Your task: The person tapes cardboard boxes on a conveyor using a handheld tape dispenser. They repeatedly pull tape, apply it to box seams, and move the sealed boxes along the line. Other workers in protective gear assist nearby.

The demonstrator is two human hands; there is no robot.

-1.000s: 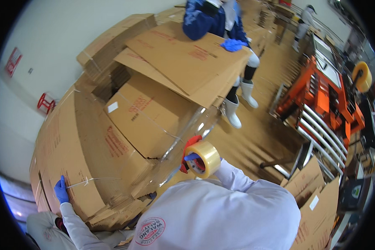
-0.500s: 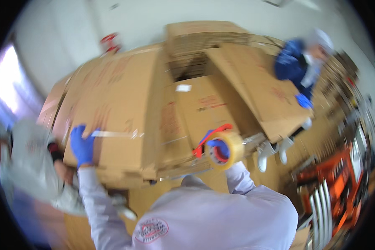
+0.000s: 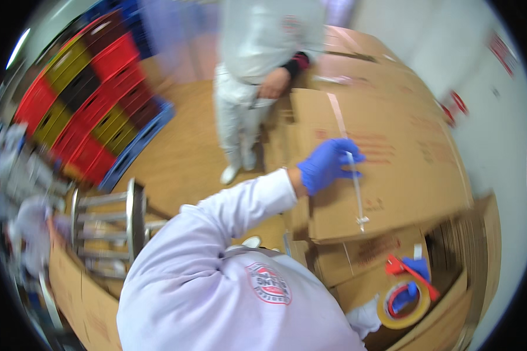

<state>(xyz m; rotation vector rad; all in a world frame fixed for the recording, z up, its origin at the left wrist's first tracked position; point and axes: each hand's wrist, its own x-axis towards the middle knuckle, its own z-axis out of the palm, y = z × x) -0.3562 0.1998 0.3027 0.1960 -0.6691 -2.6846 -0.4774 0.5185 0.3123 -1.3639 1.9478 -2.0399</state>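
Note:
My left hand, in a blue glove, is over the flattened cardboard boxes. Its fingers are curled at a thin pale strap that runs across the top of the bundle. At the lower right, my right hand, also gloved in blue, grips a red tape dispenser with a large roll of clear yellowish tape. Fingers show through the roll's core; the handle is mostly hidden. Beneath the dispenser lie more cardboard boxes.
Just beyond the bundle stands a person in white, one bare hand near the cardboard. Red, yellow and dark crates are stacked on a blue pallet. A metal rack stands at left, near another person. A wall borders the right.
My view has swung left, bringing crates and the person in white into sight. My left hand has gone from resting on the cardboard to the strap. The tape dispenser stays in my right hand.

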